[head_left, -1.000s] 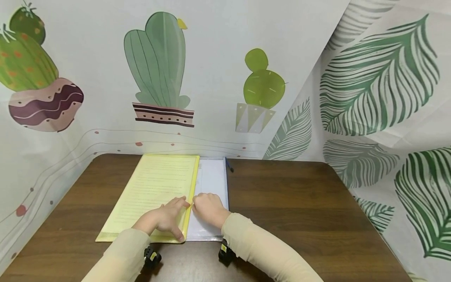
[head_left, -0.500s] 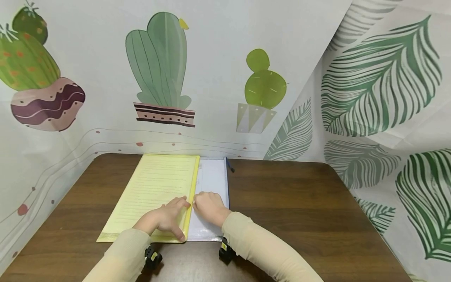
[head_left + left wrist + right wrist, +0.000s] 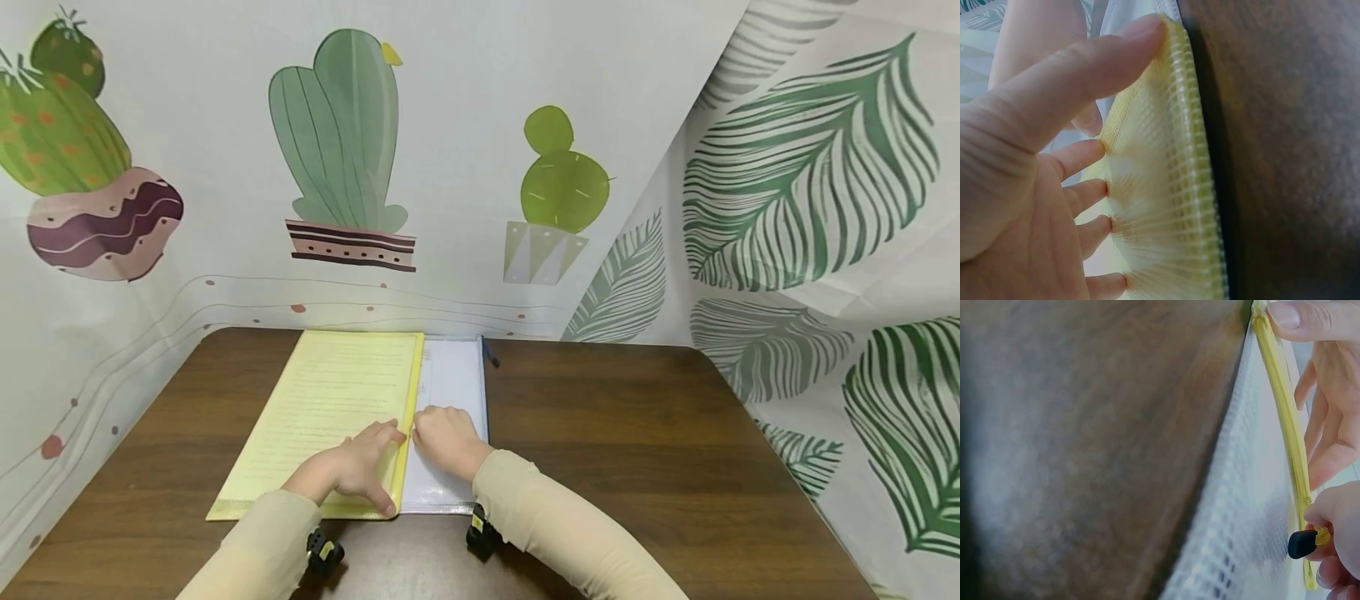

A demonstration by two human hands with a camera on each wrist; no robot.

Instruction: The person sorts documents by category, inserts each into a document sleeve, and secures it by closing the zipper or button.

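Note:
A yellow zip folder [image 3: 330, 383] with printed sheets inside lies partly over a white zip folder [image 3: 459, 367]. My left hand [image 3: 352, 467] rests on the yellow folder's near right corner, fingers spread and thumb on the corner. In the left wrist view the fingertips [image 3: 1088, 190] press creases into its mesh surface. My right hand [image 3: 447, 442], fingers curled, is at the right edge of the yellow folder, above the white one. The right wrist view shows it pinching the zipper pull, whose black tab [image 3: 1302, 544] sticks out beside the yellow zipper [image 3: 1282, 394].
A dark wooden table [image 3: 600, 433] carries both folders. The white folder's dark blue pull [image 3: 490, 354] hangs off its far right corner. Behind the table hangs a cloth [image 3: 465, 167] printed with cacti and leaves. Black wrist cameras [image 3: 325, 550] sit under the sleeves.
My right hand has crept very slightly towards the back along the yellow folder's zipper edge. The left hand keeps its place on the corner.

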